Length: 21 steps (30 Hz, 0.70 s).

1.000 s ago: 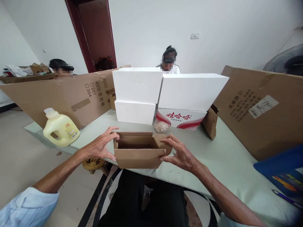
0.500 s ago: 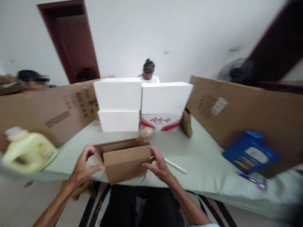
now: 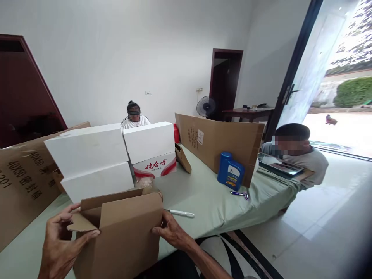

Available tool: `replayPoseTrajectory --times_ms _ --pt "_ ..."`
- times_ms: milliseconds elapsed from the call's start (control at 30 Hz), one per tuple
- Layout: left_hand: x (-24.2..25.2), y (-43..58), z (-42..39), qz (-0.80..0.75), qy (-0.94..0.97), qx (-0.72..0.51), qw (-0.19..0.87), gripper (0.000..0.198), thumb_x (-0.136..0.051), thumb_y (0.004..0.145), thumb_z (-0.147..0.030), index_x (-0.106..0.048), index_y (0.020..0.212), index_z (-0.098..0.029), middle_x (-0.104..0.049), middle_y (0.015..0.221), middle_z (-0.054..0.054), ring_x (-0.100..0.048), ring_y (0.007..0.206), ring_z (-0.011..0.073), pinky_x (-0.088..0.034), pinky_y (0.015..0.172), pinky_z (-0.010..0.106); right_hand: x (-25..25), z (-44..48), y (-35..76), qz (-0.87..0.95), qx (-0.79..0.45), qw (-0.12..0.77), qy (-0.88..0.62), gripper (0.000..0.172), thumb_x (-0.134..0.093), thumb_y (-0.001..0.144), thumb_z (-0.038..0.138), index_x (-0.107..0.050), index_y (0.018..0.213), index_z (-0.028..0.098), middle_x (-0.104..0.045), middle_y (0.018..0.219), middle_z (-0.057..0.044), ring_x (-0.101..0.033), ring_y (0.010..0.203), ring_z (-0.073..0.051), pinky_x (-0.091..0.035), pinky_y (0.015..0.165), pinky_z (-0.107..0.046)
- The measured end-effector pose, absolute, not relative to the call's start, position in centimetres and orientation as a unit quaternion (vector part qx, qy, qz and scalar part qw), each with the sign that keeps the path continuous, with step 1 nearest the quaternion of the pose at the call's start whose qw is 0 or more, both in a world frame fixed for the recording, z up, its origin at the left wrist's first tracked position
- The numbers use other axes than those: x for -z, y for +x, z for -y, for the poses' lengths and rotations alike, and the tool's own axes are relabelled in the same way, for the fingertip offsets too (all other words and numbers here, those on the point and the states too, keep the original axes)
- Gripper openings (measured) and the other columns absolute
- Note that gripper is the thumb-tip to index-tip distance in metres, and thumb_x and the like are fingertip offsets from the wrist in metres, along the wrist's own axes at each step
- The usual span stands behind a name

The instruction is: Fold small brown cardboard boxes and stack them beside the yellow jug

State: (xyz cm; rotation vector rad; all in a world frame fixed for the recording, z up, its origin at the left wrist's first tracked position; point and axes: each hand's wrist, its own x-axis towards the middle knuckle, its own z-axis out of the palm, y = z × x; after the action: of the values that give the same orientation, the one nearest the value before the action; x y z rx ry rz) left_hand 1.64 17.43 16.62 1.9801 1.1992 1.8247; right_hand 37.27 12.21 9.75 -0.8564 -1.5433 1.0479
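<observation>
A brown cardboard box point(image 3: 128, 232) with raised flaps is held between my two hands at the near edge of the table. My left hand point(image 3: 62, 236) grips its left end, thumb on the front by a bent side flap point(image 3: 83, 221). At the right end, my right hand point(image 3: 174, 230) pinches the side, thumb in front and fingers behind. Just beyond my right hand a white pen-like stick point(image 3: 181, 213) lies on the green cloth. Behind the box sits a clear plastic-wrapped bundle point(image 3: 144, 182), its contents unclear.
Stacked white boxes point(image 3: 90, 143) and a red-and-white box point(image 3: 155, 164) stand behind. Cardboard panels point(image 3: 221, 143) flank the table. A blue bottle point(image 3: 231, 172) and a purple pen point(image 3: 240, 194) lie right. One person point(image 3: 135, 118) sits opposite, another point(image 3: 305, 155) at right.
My view has swung to the right, bringing the doorway and the person there into sight. The cardboard box appears closer and larger, still held by both hands.
</observation>
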Motion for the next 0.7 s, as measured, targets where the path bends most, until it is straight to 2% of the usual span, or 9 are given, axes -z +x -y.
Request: replayPoseTrajectory --times_ms 100,200,300,400,500,700 --pt "-18.1 3.2 -15.9 -0.373 0.697 -0.602 0.108 0.074 -0.101 0.058 -0.050 -0.049 0.106 -0.029 -0.064 0.143 0.014 -0.068 0.127 0.0391 -0.068 0.085 0.049 -9.1 -11.5 38.9 0.647 -0.317 0.538 -0.438 0.047 -0.077 0.089 0.051 -0.070 0.125 0.022 -0.072 0.104 -0.006 -0.061 0.088 -0.023 -0.055 0.081 -0.036" --pt "-18.8 3.5 -14.0 -0.360 0.749 -0.547 0.100 0.072 -0.100 0.067 -0.047 -0.048 0.113 -0.029 -0.061 0.149 0.018 -0.064 0.136 0.0380 -0.060 0.104 0.056 -8.8 -10.7 39.8 0.687 -0.169 0.539 -0.457 0.031 -0.070 0.098 0.041 -0.070 0.124 0.024 -0.074 0.114 -0.009 -0.067 0.102 -0.029 -0.059 0.092 -0.044" --pt "-18.9 2.8 -12.4 -0.380 0.759 -0.522 0.082 0.067 -0.098 0.072 -0.045 -0.046 0.113 -0.030 -0.062 0.146 0.017 -0.063 0.136 0.0362 -0.059 0.104 0.054 -9.0 -9.7 39.5 0.727 -0.055 0.535 -0.427 0.029 -0.064 0.103 0.033 -0.067 0.131 0.026 -0.074 0.125 -0.012 -0.069 0.118 -0.033 -0.059 0.103 -0.052" --pt "-18.6 1.8 -11.3 -0.399 0.756 -0.516 0.054 0.065 -0.097 0.074 -0.042 -0.045 0.111 -0.029 -0.060 0.145 0.017 -0.061 0.138 0.0362 -0.060 0.099 0.051 -9.5 -8.8 38.3 0.746 0.004 0.533 -0.398 0.031 -0.062 0.104 0.023 -0.064 0.134 0.027 -0.076 0.121 -0.013 -0.073 0.113 -0.033 -0.063 0.096 -0.053" --pt "-18.0 0.9 -10.4 -0.414 0.753 -0.509 0.044 0.064 -0.097 0.074 -0.040 -0.046 0.113 -0.029 -0.058 0.146 0.017 -0.059 0.139 0.0361 -0.059 0.099 0.049 -9.8 -8.5 36.9 0.759 0.015 0.536 -0.369 0.042 -0.060 0.103 0.014 -0.060 0.142 0.028 -0.078 0.116 -0.011 -0.074 0.107 -0.032 -0.065 0.087 -0.051" --pt "-17.4 -0.6 -9.1 -0.445 0.757 -0.475 0.055 0.061 -0.093 0.079 -0.038 -0.048 0.119 -0.028 -0.053 0.152 0.018 -0.054 0.144 0.0357 -0.058 0.101 0.047 -9.3 -8.6 35.2 0.770 -0.001 0.536 -0.346 0.059 -0.064 0.101 0.010 -0.052 0.154 0.032 -0.077 0.110 -0.008 -0.073 0.097 -0.030 -0.064 0.077 -0.046"
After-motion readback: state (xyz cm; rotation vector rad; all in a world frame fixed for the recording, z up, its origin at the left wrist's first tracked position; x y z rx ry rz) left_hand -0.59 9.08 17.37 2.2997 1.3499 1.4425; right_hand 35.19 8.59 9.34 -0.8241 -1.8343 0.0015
